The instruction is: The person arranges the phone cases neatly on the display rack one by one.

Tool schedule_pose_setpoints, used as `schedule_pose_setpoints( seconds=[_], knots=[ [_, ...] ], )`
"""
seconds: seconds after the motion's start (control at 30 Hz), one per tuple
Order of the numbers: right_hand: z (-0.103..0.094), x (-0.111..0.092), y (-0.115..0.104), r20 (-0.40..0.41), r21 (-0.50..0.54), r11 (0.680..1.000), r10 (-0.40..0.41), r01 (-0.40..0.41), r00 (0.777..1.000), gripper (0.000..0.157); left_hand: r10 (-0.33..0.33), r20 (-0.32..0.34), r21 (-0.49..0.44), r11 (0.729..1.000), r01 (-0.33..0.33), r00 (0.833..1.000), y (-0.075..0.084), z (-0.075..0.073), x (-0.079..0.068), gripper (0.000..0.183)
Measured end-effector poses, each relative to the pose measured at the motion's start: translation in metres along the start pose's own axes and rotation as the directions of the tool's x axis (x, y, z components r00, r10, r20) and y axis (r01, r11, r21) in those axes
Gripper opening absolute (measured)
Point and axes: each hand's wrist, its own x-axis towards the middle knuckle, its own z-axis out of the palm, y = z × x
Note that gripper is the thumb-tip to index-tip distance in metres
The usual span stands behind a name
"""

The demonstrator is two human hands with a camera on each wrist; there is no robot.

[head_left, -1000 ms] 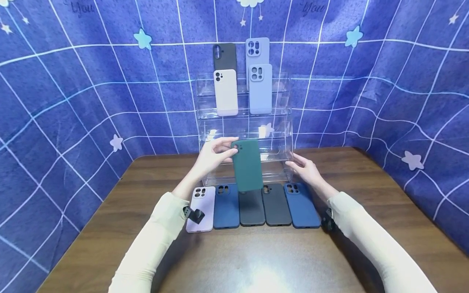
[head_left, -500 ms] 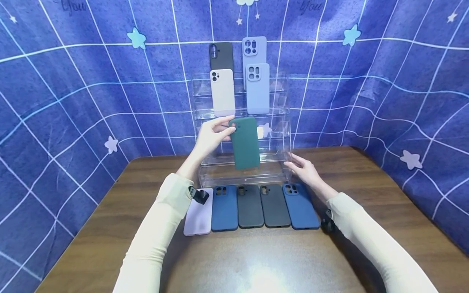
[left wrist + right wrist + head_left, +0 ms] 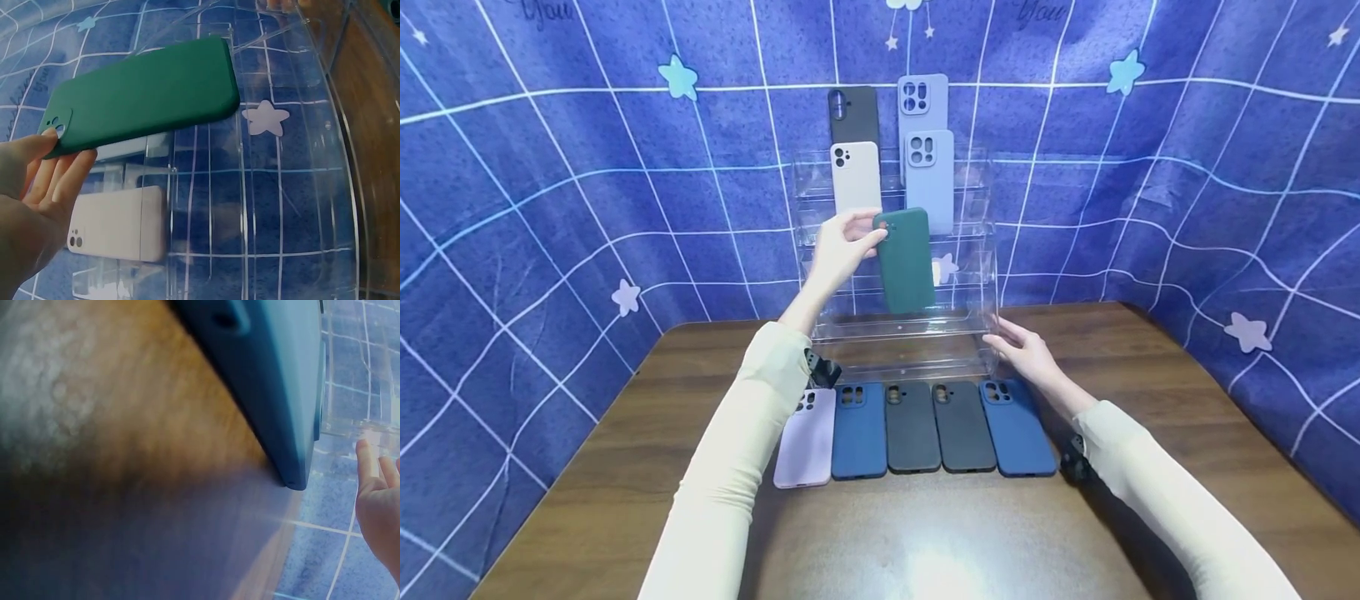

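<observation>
My left hand (image 3: 844,243) pinches a green phone case (image 3: 906,262) by its camera-corner edge, thumb on the outer face. The case hangs slightly tilted in front of the clear tiered display rack (image 3: 898,331), near its middle tiers. In the left wrist view, the green case (image 3: 144,90) is held away from the rack's clear tiers. My right hand (image 3: 1030,354) is at the rack's lower right side, fingers mostly straight and touching it. The right wrist view shows the fingers of my right hand (image 3: 378,500) extended toward clear plastic.
Upper tiers bear a black case (image 3: 854,117), a white case (image 3: 856,179), a lavender-blue case (image 3: 925,87) and a light blue case (image 3: 930,187). On the wooden table (image 3: 880,533), a row before the rack includes a lilac case (image 3: 805,446) and blue case (image 3: 1021,437).
My left hand has raised the green phone case from above the row on the table to the rack's middle tiers. The right hand stays at the rack's side.
</observation>
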Motion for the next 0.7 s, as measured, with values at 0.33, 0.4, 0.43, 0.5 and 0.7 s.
schedule_pose_setpoints(
  seconds=[0.33, 0.4, 0.43, 0.5, 0.7],
  knots=[
    [-0.003, -0.002, 0.000, -0.004, 0.026, 0.999, -0.026, 0.026, 1.000, 0.064, 0.031, -0.059, -0.018, 0.999, -0.032, 0.998, 0.033, 0.006, 0.004, 0.035],
    [-0.002, -0.002, 0.000, 0.008, 0.035, 0.999, -0.037, 0.037, 0.999, 0.064, 0.043, -0.081, -0.031, 0.999, -0.045, 0.996, 0.033, 0.007, 0.009, 0.035],
    [-0.002, -0.002, 0.000, 0.012, 0.037, 0.999, -0.040, 0.039, 0.999, 0.063, 0.047, -0.091, -0.040, 0.998, -0.051, 0.995, 0.032, 0.008, 0.012, 0.035],
    [-0.001, -0.003, 0.000, 0.018, 0.042, 0.998, -0.041, 0.040, 0.999, 0.062, 0.065, -0.113, -0.054, 0.996, -0.072, 0.991, 0.028, 0.009, 0.019, 0.034],
    [0.000, -0.003, 0.001, 0.029, 0.048, 0.998, -0.028, 0.027, 0.999, 0.063, 0.126, -0.166, -0.023, 0.991, -0.132, 0.978, 0.010, 0.016, 0.037, 0.032]
  ],
)
